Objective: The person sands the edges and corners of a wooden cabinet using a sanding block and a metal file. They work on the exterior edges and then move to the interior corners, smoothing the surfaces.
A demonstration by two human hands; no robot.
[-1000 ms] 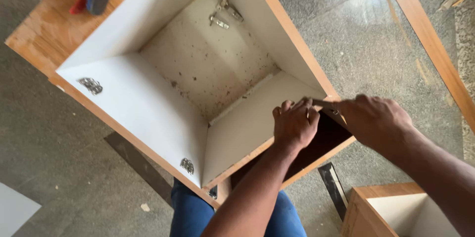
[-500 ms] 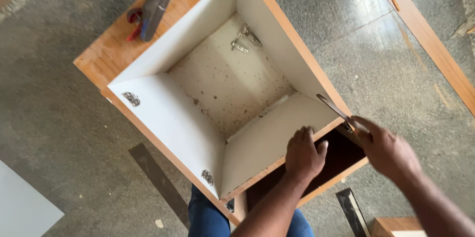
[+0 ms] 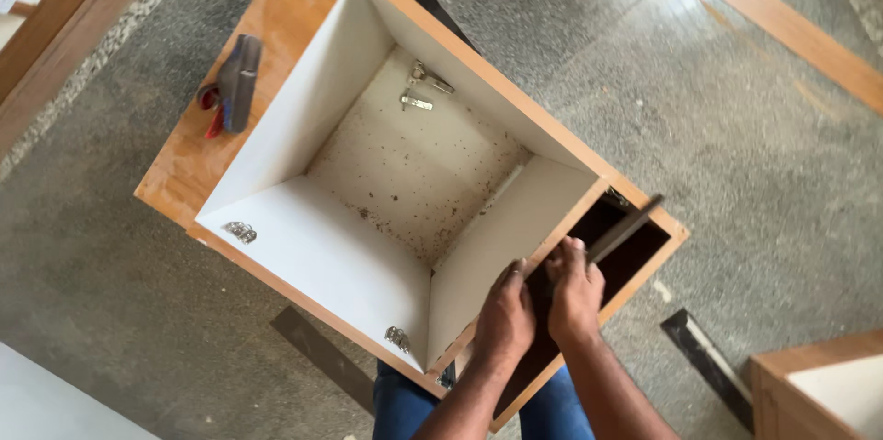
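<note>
A wooden cabinet carcass [image 3: 230,155] with white inner faces lies open side up on a stone floor. Along its near right side runs a narrow dark compartment [image 3: 635,256]. A long dark flat strip [image 3: 621,230] pokes up out of that slot at a slant. My right hand [image 3: 575,293] grips the strip's lower part. My left hand [image 3: 506,316] sits right beside it on the divider panel's edge, fingers curled down; whether it grips the strip is unclear. Two loose metal hinges [image 3: 418,91] lie on the speckled white bottom inside.
A grey and red tool [image 3: 230,86] rests on the cabinet's far wooden face. Hinges [image 3: 239,231] are fixed on the near white panel. A dark metal strip [image 3: 322,357] lies on the floor, another [image 3: 708,357] to the right. A second wooden box [image 3: 819,394] stands at lower right. My jeans [image 3: 405,403] show below.
My right hand has moved left, close against my left hand, and now holds the strip low at the slot. The view has shifted, so the cabinet sits further right and lower.
</note>
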